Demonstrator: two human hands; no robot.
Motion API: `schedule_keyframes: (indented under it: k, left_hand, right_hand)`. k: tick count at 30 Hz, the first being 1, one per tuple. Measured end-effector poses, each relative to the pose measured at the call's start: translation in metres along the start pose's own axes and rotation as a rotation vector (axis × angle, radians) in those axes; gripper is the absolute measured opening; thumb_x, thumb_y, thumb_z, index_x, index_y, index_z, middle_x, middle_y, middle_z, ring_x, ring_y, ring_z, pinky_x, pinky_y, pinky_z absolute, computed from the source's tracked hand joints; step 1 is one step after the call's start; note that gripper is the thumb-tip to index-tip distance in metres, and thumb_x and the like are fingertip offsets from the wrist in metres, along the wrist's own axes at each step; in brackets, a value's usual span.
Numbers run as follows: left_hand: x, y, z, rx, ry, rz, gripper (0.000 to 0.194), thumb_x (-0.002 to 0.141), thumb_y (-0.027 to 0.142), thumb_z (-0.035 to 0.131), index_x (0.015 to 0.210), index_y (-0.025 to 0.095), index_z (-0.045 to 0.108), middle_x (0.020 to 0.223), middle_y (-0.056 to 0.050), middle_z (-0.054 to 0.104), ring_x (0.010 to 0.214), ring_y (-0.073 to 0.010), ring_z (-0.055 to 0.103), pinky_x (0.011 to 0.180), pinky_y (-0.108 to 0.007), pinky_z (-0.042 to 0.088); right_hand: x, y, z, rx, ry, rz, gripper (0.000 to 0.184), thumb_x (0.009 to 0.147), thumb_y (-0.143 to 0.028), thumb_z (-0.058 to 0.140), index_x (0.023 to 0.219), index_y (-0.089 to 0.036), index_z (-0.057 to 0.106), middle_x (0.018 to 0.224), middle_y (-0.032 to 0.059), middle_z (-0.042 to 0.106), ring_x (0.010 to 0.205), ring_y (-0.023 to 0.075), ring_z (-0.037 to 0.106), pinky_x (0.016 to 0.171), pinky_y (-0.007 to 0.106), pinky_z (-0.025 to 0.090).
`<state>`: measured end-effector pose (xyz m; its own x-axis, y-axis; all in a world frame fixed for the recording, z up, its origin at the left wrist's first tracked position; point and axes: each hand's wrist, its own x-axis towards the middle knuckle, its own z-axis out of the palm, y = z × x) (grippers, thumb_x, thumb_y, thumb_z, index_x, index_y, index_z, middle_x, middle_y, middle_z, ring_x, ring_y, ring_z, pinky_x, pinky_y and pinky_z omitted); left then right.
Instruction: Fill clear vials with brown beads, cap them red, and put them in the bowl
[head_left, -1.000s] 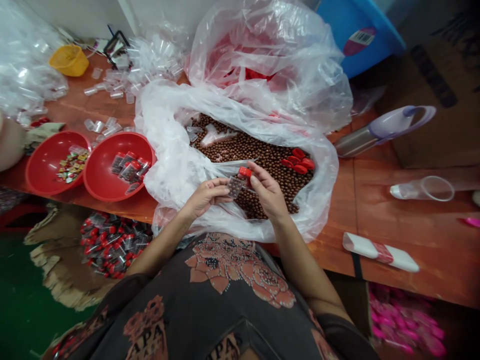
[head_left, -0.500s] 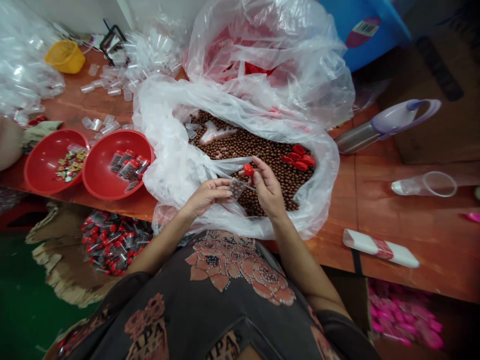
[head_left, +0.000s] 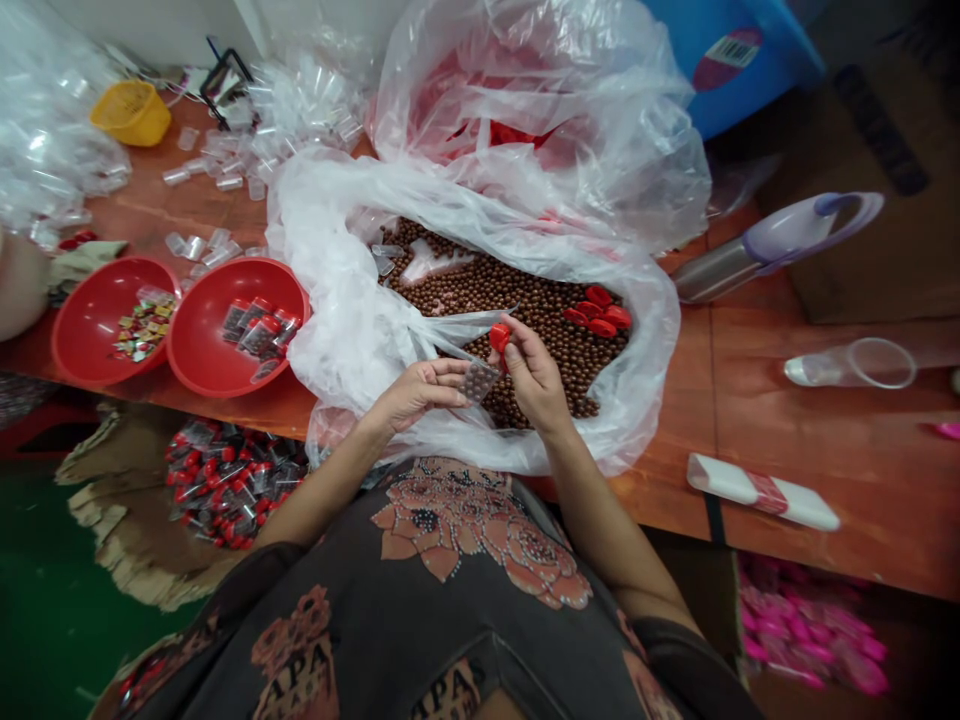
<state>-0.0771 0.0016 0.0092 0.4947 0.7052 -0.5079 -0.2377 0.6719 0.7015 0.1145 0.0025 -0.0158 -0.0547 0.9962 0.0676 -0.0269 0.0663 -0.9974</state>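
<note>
My left hand [head_left: 422, 394] is closed around a small clear plastic container [head_left: 480, 380], through which dark round balls show. Close by on the right, my right hand [head_left: 534, 378] pinches a red cap [head_left: 499, 337] between thumb and fingers, just above and apart from the container. Beneath both hands lies a heap of brown balls [head_left: 517, 290] inside an open white plastic bag [head_left: 652, 350]. Several loose red caps [head_left: 600, 312] rest on the balls at the right. A few clear containers [head_left: 384, 260] lie at the heap's upper left.
Left of the bag, one red bowl [head_left: 191, 365] holds filled, capped containers; another red bowl [head_left: 75, 355] holds small colourful pieces. Below is a carton [head_left: 112, 520] of capped containers. At right are a flask [head_left: 720, 265], a plastic cup [head_left: 855, 365] and a white packet [head_left: 761, 492].
My left hand has turned the container slightly, so its side with the balls faces up more. The red cap has tilted in my right fingers. Both hands stay over the bag.
</note>
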Motion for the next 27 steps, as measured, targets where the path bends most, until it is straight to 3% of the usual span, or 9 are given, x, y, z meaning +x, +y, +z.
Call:
schedule_keyframes:
  k: [7,14,21,27]
  left_hand:
    - [0.000,-0.002,-0.002,-0.004,0.014,0.009,0.051,0.058,0.004,0.079,0.108,0.013,0.072,0.100,-0.009,0.075,0.084,-0.0140,0.069,0.080,-0.027,0.054]
    - [0.000,-0.005,0.000,-0.007,0.058,0.034,0.046,0.059,0.006,0.081,0.103,0.014,0.071,0.095,-0.006,0.074,0.080,-0.0135,0.068,0.078,-0.027,0.054]
    - [0.000,-0.008,0.001,-0.005,0.102,0.054,0.041,0.064,0.012,0.082,0.103,0.014,0.070,0.092,-0.006,0.074,0.078,-0.0133,0.069,0.076,-0.027,0.054]
    - [0.001,-0.009,0.000,-0.034,0.123,0.076,0.041,0.063,0.011,0.083,0.102,0.014,0.069,0.095,-0.005,0.074,0.082,-0.0145,0.069,0.081,-0.030,0.055]
  right_hand:
    - [-0.003,-0.001,-0.001,0.049,0.124,0.030,0.034,0.094,-0.051,0.055,0.125,-0.038,0.060,0.084,-0.0007,0.060,0.066,0.0157,0.051,0.064,0.032,0.047]
    - [-0.008,-0.005,0.000,0.068,0.045,0.020,0.033,0.095,-0.048,0.055,0.126,-0.037,0.060,0.088,-0.0003,0.066,0.067,0.0154,0.052,0.066,0.033,0.046]
    - [-0.009,-0.004,-0.003,0.050,0.141,-0.023,0.032,0.094,-0.049,0.056,0.124,-0.037,0.061,0.081,-0.0005,0.061,0.071,0.0170,0.056,0.069,0.035,0.050]
    - [-0.013,-0.004,0.001,0.036,0.076,-0.011,0.036,0.094,-0.048,0.057,0.129,-0.040,0.058,0.090,0.0010,0.069,0.075,0.0193,0.059,0.079,0.040,0.052]
